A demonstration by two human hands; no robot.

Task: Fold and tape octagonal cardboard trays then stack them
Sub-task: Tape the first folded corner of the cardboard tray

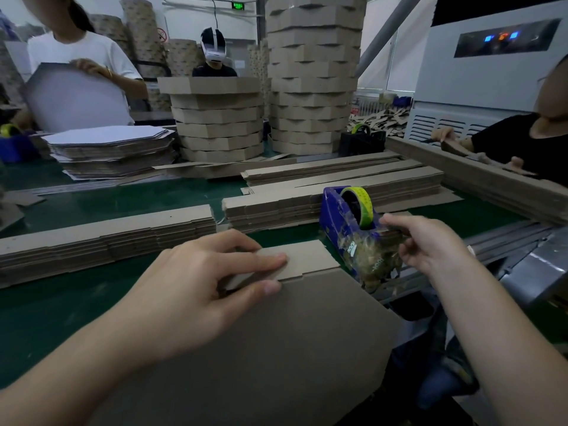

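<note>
The cardboard tray (276, 348) is lying half-formed at the near edge of the green table (61, 302), with its side flap (304, 256) being held along the fold. The left hand (196, 290) is pinching that flap, fingers nearly straight across it and thumb at the crease. The right hand (430, 241) is reaching to the front of the blue tape dispenser (341, 216), which is sitting just beside the tray. Its fingers are curled, but whether tape is caught between them cannot be told. The flap is best held square on its crease while tape is bridging the joint. Finished trays (313, 87) are standing stacked beyond.
</note>
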